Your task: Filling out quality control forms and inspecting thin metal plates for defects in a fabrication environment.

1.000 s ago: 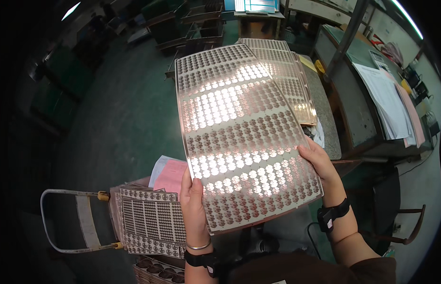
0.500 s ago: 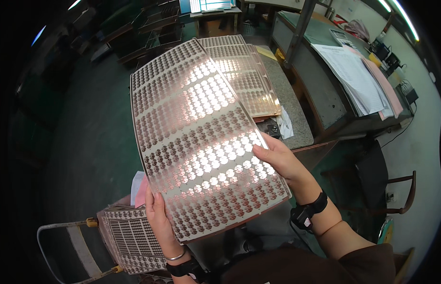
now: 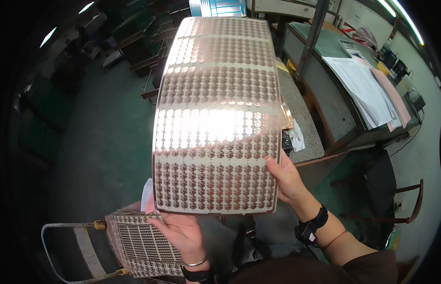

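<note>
I hold up a large flexible sheet [image 3: 216, 118] covered in rows of small round copper-coloured patterns; light glares off its middle. My left hand [image 3: 180, 232] supports its lower edge from beneath, palm up. My right hand [image 3: 287, 177] grips its right edge, thumb on the front. The sheet stands nearly upright and hides most of what lies behind it.
A stack of similar patterned sheets [image 3: 142, 244] lies on a hand cart [image 3: 73, 236] at lower left, with a pink paper [image 3: 147, 196] beside it. A grey table [image 3: 301, 123] stands to the right, a desk with papers [image 3: 362, 90] beyond, and a dark chair [image 3: 391, 194].
The sheet has swung from tilted left to nearly upright and now sits closer to the camera. My left hand has shifted right under its lower edge.
</note>
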`<state>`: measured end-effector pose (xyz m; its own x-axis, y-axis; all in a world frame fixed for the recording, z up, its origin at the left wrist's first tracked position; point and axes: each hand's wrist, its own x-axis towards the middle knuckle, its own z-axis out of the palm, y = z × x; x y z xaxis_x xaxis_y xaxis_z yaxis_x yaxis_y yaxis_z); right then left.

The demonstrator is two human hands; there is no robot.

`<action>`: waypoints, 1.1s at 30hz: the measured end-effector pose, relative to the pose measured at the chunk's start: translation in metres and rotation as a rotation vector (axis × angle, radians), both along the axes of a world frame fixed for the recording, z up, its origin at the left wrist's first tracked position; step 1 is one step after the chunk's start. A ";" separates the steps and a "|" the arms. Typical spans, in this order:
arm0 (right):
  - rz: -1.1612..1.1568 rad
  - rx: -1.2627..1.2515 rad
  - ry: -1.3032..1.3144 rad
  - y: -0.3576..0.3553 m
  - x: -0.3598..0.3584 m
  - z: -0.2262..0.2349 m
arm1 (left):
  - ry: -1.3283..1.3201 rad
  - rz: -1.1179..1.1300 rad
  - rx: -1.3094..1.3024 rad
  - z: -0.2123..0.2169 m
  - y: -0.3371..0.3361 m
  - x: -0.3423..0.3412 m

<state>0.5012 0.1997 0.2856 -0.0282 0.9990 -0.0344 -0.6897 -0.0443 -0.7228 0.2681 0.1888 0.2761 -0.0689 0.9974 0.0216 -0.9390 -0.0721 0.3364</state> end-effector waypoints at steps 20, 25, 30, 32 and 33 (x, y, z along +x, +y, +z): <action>-0.467 0.083 -0.196 -0.009 0.133 0.035 | 0.601 0.293 -0.460 -0.049 -0.017 -0.116; -0.286 0.069 -0.414 -0.009 0.131 0.031 | 0.763 0.403 -0.648 -0.038 -0.017 -0.115; -0.228 0.037 -0.486 -0.017 0.121 0.039 | 1.375 0.505 -0.596 -0.063 -0.041 -0.141; -0.243 0.009 -0.482 -0.017 0.118 0.034 | 0.937 0.150 -0.657 -0.006 -0.034 -0.109; -0.235 0.000 -0.494 -0.017 0.118 0.035 | 0.947 0.140 -0.648 0.001 -0.035 -0.107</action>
<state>0.6193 0.1831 0.3203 0.2154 0.9765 0.0125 -0.2598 0.0697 -0.9631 0.1612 0.1542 0.2772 -0.4091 0.8253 -0.3892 -0.2886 0.2876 0.9132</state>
